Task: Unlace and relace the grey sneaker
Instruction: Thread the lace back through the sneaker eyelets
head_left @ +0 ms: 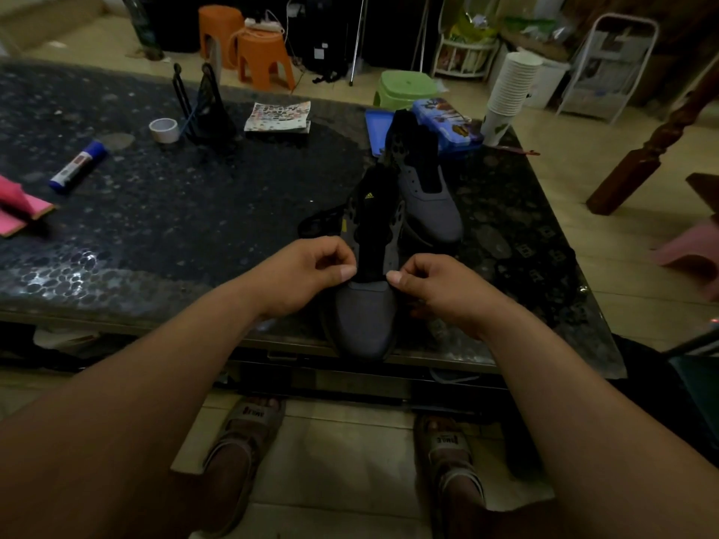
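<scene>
Head view, dim light. The grey sneaker (365,317) stands on the near edge of the dark speckled table (155,212), toe towards the viewer and slightly over the rim, black tongue raised, eyelet flaps spread with no lace visible across them. The left grip (307,272) and right grip (439,289) flank its throat, just above the toe cap. Each is clenched in a thumb-and-forefinger pinch, grasping the sneaker at the lowest part of the eyelet flap on its side. The remaining fingers curl under the palms and are hidden. Whether a lace end lies within either pinch cannot be made out against the black tongue. A dark tangle (317,223) just left of the sneaker's heel is probably the loose lace. A second sneaker (428,204) lies just beyond and to the right, its far end merging into shadow. Far right: a blue box (447,122) and a stack of paper cups (509,87). Left: a glue stick (78,165), a tape roll (164,130) and a pink object (19,208) cut off by the frame edge. Below the table, two sandalled feet (249,441) rest on the floor
</scene>
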A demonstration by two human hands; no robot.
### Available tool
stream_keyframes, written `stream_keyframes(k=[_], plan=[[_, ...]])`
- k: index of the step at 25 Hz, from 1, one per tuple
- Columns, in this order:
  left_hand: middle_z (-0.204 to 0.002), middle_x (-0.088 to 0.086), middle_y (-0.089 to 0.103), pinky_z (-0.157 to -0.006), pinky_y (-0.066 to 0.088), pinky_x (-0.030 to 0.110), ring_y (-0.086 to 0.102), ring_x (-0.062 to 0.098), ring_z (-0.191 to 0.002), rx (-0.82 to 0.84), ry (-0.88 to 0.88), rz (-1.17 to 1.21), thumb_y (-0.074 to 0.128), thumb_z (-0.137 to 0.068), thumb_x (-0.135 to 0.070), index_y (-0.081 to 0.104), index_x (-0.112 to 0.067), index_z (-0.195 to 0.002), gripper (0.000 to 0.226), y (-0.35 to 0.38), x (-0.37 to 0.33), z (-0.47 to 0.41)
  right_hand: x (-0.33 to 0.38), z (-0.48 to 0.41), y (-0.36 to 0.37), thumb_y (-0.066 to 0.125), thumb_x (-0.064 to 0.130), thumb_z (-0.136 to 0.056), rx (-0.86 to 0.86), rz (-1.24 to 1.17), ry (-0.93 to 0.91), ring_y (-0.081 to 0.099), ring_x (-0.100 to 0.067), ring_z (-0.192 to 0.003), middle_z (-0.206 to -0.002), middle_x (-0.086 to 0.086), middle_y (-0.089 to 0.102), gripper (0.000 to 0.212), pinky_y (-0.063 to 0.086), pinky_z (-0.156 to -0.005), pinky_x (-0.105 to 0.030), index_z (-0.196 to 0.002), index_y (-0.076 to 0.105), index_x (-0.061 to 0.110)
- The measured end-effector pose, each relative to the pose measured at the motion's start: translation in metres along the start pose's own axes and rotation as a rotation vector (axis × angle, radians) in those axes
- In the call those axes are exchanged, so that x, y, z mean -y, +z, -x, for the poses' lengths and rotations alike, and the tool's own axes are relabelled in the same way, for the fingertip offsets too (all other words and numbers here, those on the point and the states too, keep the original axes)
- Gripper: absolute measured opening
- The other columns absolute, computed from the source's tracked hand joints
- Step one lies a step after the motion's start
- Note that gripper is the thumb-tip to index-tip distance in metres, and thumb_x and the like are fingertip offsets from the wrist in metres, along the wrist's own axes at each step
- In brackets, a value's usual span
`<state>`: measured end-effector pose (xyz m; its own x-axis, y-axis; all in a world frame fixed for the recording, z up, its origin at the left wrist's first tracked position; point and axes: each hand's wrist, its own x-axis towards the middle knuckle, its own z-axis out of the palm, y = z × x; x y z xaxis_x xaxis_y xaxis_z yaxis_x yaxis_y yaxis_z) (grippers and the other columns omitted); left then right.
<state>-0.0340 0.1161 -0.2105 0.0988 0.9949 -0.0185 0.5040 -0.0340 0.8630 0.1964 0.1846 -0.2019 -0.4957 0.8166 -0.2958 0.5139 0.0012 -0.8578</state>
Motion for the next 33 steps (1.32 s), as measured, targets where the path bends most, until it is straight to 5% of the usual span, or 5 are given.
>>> stream_keyframes(k=[5, 9, 13, 19, 33], plan=[[-0.091, -0.005, 0.062, -0.074, 0.046, 0.015, 0.054, 0.0, -0.077, -0.005, -0.01, -0.001, 0.07, -0.096, -0.012, 0.064, -0.025, -0.105, 0.017, 0.001, 0.0, 0.004, 0.004, 0.002, -0.004, 0.069, 0.035, -0.098, -0.023, 0.047, 0.016, 0.064, -0.016, -0.077, -0.083, -0.007, 0.068, 0.024, 0.055, -0.071, -0.035, -0.088, 0.063, 0.015], [-0.082, -0.005, 0.061, -0.074, 0.046, 0.023, 0.053, 0.004, -0.075, -0.042, -0.034, 0.019, 0.071, -0.096, -0.012, 0.065, -0.025, -0.099, 0.014, 0.003, 0.004, 0.002, 0.026, 0.0, -0.003, 0.068, 0.029, -0.097, -0.342, 0.373, -0.376, 0.056, -0.006, -0.075, -0.084, 0.004, 0.06, 0.005, 0.044, -0.066, -0.024, -0.095, 0.063, 0.028], [-0.089, 0.0, 0.064, -0.076, 0.047, 0.023, 0.054, 0.004, -0.078, -0.022, 0.025, -0.051, 0.07, -0.096, -0.013, 0.066, -0.026, -0.097, 0.014, 0.001, 0.003, 0.004, 0.037, -0.008, 0.009, 0.065, 0.029, -0.097, -0.131, 0.667, -0.401, 0.056, -0.014, -0.092, -0.099, 0.007, 0.052, 0.023, 0.045, -0.076, -0.032, -0.118, 0.066, 0.038], [-0.087, 0.0, 0.06, -0.072, 0.044, 0.023, 0.05, 0.004, -0.074, -0.01, 0.092, -0.147, 0.07, -0.096, -0.014, 0.065, -0.027, -0.097, 0.015, 0.0, 0.005, 0.003, 0.037, -0.014, 0.016, 0.062, 0.044, -0.097, -0.199, 0.813, -0.362, 0.058, -0.023, -0.111, -0.115, 0.002, 0.056, 0.04, 0.05, -0.084, -0.037, -0.136, 0.057, 0.044], [-0.088, -0.003, 0.058, -0.074, 0.045, 0.018, 0.05, 0.003, -0.078, 0.098, -0.001, -0.018, 0.064, -0.101, -0.01, 0.063, -0.017, -0.102, 0.007, -0.01, 0.003, -0.002, 0.028, -0.02, 0.019, 0.061, 0.03, -0.095, -0.187, 0.45, -0.281, 0.061, -0.013, -0.081, -0.085, 0.008, 0.064, 0.007, 0.051, -0.074, -0.038, -0.089, 0.063, 0.027]])
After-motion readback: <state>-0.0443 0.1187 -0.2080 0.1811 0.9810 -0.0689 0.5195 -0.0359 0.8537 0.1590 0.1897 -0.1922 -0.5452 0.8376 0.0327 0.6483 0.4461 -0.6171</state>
